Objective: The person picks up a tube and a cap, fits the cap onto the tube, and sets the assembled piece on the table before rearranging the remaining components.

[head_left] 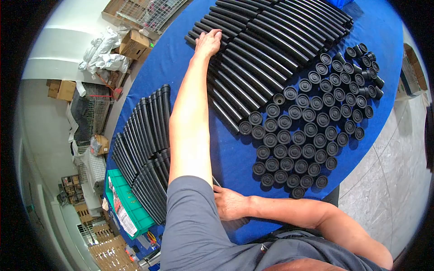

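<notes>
My left hand [208, 44] reaches far across the blue-covered table, its fingers bent down around a black tube [191, 40] at the left end of a large bundle of tubes [266, 54]. Close to my body, my right hand [231, 204] lies beside my left sleeve. The thumb shows, but my left arm hides most of its fingers, and dark tube-like ends [236, 223] show just below it. A second stack of black tubes [143, 122], with thicker collars at their far ends, lies left of my left arm. Many round black caps [310, 129] stand right of the large bundle.
A green crate [118, 185] with printed paper sits at the table's left edge, with small tools [153, 237] near it. The blue cloth [228, 156] shows between tubes and caps. Cardboard boxes [134, 44] and wire cages [151, 13] stand beyond the table.
</notes>
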Motion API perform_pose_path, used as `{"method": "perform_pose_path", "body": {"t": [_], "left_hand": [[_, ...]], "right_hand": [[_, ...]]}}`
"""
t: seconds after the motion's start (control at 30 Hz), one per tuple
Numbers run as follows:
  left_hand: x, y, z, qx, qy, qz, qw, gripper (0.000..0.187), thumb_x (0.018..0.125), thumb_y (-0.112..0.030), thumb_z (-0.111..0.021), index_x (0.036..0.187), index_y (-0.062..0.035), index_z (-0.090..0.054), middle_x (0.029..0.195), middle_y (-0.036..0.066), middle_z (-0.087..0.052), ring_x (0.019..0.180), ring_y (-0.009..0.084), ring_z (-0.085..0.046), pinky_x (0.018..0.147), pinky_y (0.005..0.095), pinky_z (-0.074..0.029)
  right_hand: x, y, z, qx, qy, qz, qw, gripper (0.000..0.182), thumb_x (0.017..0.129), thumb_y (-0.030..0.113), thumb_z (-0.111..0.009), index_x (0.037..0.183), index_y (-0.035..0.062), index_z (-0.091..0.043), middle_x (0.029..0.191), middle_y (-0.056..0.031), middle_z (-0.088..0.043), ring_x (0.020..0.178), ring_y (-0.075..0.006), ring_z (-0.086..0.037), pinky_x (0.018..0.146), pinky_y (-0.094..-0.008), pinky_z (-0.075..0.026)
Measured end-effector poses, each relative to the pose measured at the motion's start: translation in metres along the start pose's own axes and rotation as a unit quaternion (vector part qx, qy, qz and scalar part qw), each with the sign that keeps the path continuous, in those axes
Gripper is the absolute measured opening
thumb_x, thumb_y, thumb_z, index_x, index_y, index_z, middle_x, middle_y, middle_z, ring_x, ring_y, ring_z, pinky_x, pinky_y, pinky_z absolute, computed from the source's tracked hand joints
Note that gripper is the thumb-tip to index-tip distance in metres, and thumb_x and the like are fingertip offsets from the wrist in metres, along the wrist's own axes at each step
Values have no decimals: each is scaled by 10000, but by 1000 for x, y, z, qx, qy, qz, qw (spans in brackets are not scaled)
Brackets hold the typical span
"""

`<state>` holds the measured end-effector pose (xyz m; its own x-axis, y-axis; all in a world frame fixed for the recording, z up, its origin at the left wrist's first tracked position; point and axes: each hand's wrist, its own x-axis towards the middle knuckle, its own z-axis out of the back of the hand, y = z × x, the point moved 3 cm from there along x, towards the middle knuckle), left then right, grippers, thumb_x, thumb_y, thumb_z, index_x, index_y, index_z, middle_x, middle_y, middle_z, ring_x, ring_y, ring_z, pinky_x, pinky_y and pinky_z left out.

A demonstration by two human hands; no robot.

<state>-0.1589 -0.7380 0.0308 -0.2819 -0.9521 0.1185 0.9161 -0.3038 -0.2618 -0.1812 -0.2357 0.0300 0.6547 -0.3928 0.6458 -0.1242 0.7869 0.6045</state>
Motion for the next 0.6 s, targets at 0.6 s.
{"method": "perform_pose_path", "body": {"t": [0.6], "left_hand": [[-4,5,8,3,-5,-8,1000,471,1044,-444,-416,1365,-166,-618,1382,192,-605,1346,367,-493,1152,468,-359]], "right_hand": [[3,1,4,4,5,1,1000,364,811,431,-716,862,71,-695,1131,-142,-648,1228,-343,-556,1164,-579,-320]]}}
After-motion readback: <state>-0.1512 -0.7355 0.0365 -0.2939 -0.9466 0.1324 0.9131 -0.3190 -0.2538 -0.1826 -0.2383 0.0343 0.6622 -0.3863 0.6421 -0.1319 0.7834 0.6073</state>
